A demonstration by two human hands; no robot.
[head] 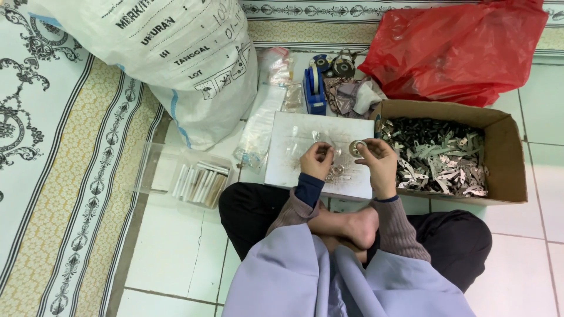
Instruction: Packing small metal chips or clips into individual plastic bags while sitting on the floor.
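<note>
Both hands are raised just above a white board [294, 167] that lies on the tiled floor in front of the seated person's crossed legs. Right hand [379, 164] pinches a round metal ring [356, 147] between its fingertips. Left hand [317, 159] is curled shut around a small part too tiny to make out, and the 2 hands sit close together but apart. Just right of the board, a cardboard box [510, 158] holds a heap of metal pieces [437, 155]. Behind it lies a red plastic bag [458, 50]. A blue tape dispenser [314, 88] stands beyond the board, a clear tray [154, 170] of flat strips sits left, and a large white sack [170, 58] leans behind that.
</note>
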